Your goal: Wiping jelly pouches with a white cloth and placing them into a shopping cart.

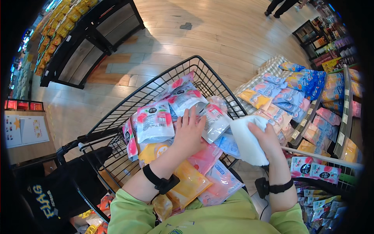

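Observation:
In front of me a black wire shopping cart (204, 63) is heaped with snack bags. My left hand (190, 133) lies on the heap with its fingers spread. Around its fingertips are white-and-pink pouches (155, 121), one of them a silvery-backed pouch (216, 122) just to the right. Below my left wrist sit a yellow bag (187, 182), a pink bag (206, 156) and a pale pink-and-blue bag (222, 184). My right hand (267, 139) grips a folded white cloth or paper towel (247, 140) at the cart's right side.
Tiered shelves with blue, pink and yellow bags (289, 99) stand at the right, partly on a checked cloth (266, 68). A black display stand (96, 44) with yellow packs is at upper left. A black garment (67, 181) hangs by the cart handle. A person (280, 7) stands far off.

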`<control>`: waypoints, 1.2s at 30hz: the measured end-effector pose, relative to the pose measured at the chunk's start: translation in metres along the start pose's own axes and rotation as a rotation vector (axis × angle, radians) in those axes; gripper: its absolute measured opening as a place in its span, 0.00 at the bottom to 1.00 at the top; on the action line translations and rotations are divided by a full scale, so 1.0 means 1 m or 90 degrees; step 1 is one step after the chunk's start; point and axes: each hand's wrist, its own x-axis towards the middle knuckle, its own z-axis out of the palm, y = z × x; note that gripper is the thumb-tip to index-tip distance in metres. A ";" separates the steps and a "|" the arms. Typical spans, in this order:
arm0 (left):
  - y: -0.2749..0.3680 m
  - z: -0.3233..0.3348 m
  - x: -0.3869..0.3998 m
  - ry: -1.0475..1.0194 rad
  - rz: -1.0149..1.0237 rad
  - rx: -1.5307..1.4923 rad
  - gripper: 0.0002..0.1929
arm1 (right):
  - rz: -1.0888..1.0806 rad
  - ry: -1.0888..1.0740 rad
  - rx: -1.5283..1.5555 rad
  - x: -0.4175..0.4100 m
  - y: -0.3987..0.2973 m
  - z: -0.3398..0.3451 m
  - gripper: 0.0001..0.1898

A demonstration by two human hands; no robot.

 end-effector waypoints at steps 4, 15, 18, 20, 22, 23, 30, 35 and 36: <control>0.031 -0.001 0.013 0.020 0.034 -0.079 0.42 | 0.021 0.014 0.041 -0.014 0.035 -0.021 0.19; 0.042 -0.035 0.033 -0.039 0.025 -0.060 0.24 | -0.011 -0.044 0.095 -0.046 0.030 -0.042 0.16; 0.040 -0.085 0.018 -0.129 -0.081 -0.413 0.20 | 0.084 -0.092 0.054 -0.059 0.013 -0.041 0.17; 0.042 -0.088 0.001 0.039 -0.245 -1.143 0.18 | 0.113 -0.145 0.076 -0.059 0.014 -0.035 0.18; 0.036 -0.082 -0.011 -0.012 -0.179 -1.253 0.18 | 0.149 -0.236 0.119 -0.061 0.016 -0.026 0.22; 0.031 -0.077 -0.016 -0.071 -0.111 -1.369 0.18 | 0.143 -0.238 0.127 -0.060 0.020 -0.021 0.22; 0.065 -0.087 -0.043 0.184 0.163 -0.508 0.23 | 0.111 -0.304 0.336 -0.070 0.012 -0.018 0.22; 0.092 -0.080 -0.063 0.093 0.407 -0.122 0.27 | 0.020 -0.235 0.481 -0.067 0.008 -0.014 0.21; 0.092 -0.081 -0.061 0.099 0.423 -0.152 0.30 | -0.013 -0.248 0.423 -0.060 0.015 -0.017 0.21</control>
